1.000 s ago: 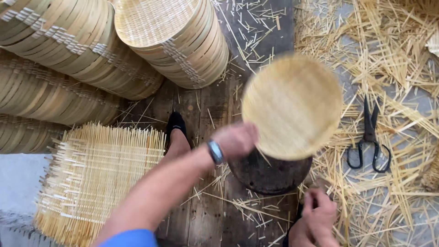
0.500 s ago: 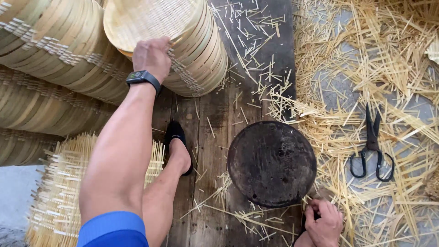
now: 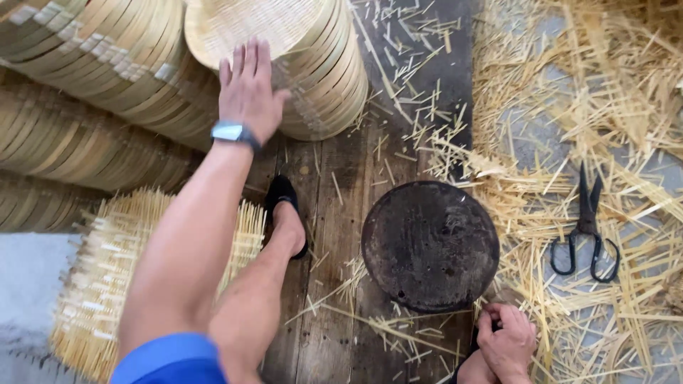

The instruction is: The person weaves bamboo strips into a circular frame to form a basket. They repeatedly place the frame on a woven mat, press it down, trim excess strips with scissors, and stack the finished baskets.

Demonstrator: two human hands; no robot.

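Floor: wood planks point(image 3: 334, 299), straw everywhere.
Left hand point(image 3: 247, 89): fingers spread flat on top tray point(image 3: 245, 25) of stack.
Tray: looked light, bendy; best held by rim.
Right hand point(image 3: 506, 343): curled shut by black disc point(image 3: 430, 245), contents hidden.

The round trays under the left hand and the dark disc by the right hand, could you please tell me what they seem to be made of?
Round trays: apparently woven bamboo or similar pale strips, unfinished, with an open lattice face and layered hoop rims. Dark disc: unclear, possibly blackened wood or rusty metal; its surface is matte, mottled and scuffed.
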